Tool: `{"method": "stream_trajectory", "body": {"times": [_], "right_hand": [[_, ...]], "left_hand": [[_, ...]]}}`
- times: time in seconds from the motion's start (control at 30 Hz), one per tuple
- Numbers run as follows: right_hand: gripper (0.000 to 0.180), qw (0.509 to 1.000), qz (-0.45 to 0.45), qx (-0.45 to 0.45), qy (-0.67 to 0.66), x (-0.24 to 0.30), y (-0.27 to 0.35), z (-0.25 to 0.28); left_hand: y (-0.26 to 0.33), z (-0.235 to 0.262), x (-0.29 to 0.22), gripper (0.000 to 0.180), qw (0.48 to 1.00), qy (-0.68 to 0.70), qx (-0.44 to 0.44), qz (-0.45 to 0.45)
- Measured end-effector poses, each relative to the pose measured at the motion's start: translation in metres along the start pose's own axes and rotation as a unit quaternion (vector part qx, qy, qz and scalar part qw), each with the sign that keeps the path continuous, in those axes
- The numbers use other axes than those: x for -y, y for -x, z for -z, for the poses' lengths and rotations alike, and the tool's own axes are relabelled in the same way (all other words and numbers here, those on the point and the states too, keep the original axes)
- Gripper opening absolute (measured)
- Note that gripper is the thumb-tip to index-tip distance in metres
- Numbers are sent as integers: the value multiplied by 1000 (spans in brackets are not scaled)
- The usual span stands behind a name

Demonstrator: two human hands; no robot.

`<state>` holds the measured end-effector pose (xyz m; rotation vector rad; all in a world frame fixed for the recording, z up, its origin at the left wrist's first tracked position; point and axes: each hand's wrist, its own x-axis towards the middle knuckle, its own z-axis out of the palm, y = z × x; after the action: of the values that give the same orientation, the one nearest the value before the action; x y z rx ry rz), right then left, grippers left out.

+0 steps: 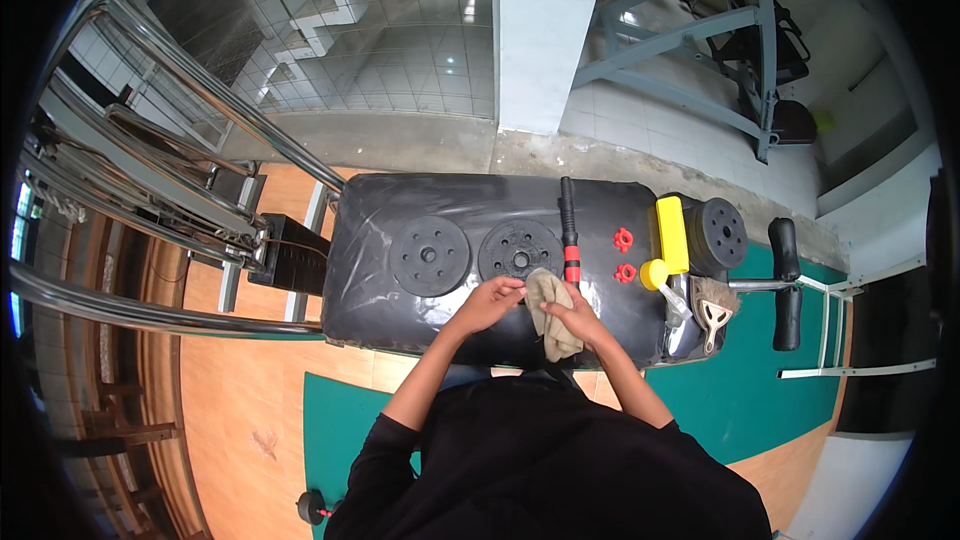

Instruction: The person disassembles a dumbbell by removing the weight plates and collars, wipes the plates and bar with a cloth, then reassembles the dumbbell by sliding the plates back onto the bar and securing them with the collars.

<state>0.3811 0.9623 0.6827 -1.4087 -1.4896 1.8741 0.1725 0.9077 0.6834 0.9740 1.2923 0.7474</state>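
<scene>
A beige cloth (550, 305) hangs bunched in my right hand (574, 320), whose fingers close round its right side. Beside the cloth's left edge is my left hand (487, 306), fingers bent together in a pinch; whatever lies between the fingertips is too small to tell. Just beyond my hands, a black weight plate (520, 248) rests flat on the black padded bench (375, 198), its near edge partly covered by the cloth. Another black plate (429, 255) lies to its left. A black dumbbell bar (568, 220) with a red section lies right of the nearer plate.
Two red star-shaped collars (623, 240) lie right of the bar. Further right are a yellow container (671, 235), a round yellow lid (654, 274), a brush (714, 315) and stacked black plates (720, 232). Chrome machine rails (230, 120) flank the left; a padded roller (787, 315) stands right.
</scene>
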Motion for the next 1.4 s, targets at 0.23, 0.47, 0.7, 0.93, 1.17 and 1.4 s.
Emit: {"method": "stream_trajectory", "body": {"times": [0.23,0.47,0.7,0.93,1.17,1.4], "right_hand": [[64,801,161,-180,549,32,-117,-20],[56,677,181,-110,704,-42,-84,-82],[48,901,7,97,422,39,-30,-41],[62,674,103,-133,719,12,-152,-43],[51,688,160,-29,707,-10,-97,-97],[39,863,46,50,500,65,-78,-57]], "left_hand": [[-41,20,52,96,916,-380,-131,11],[-40,25,67,97,906,-413,-92,16],[-36,50,67,91,916,-400,-19,-15],[-41,56,79,104,974,-222,35,-29],[-53,52,99,117,994,-79,72,-7],[-36,56,98,115,995,60,84,-18]]}}
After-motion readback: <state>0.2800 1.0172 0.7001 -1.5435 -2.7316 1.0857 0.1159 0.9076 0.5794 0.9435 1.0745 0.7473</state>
